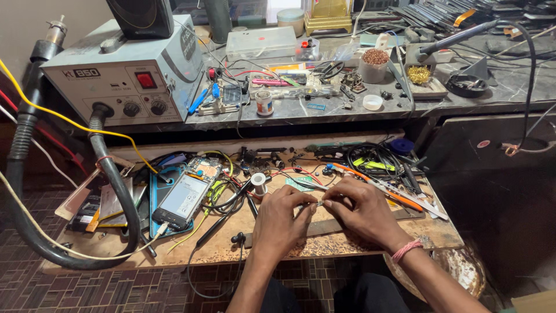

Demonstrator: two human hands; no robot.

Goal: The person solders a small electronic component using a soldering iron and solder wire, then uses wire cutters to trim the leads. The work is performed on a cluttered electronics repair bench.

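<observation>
Left hand (282, 215) and right hand (360, 207) pinching a tiny metal part (319, 203) between fingertips, near worn board's front edge (324, 246); bare wood below, tangled wires (370, 159) beyond. Part's shape unclear.

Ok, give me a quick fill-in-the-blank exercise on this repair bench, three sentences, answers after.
1. Both hands, the left hand and right hand, pinch one small ____ part between their fingertips.
2. The opened grey mobile phone lies to the ____ of the hands.
3. The right wrist wears a ____ thread band.

Missing words: metal; left; red
</observation>
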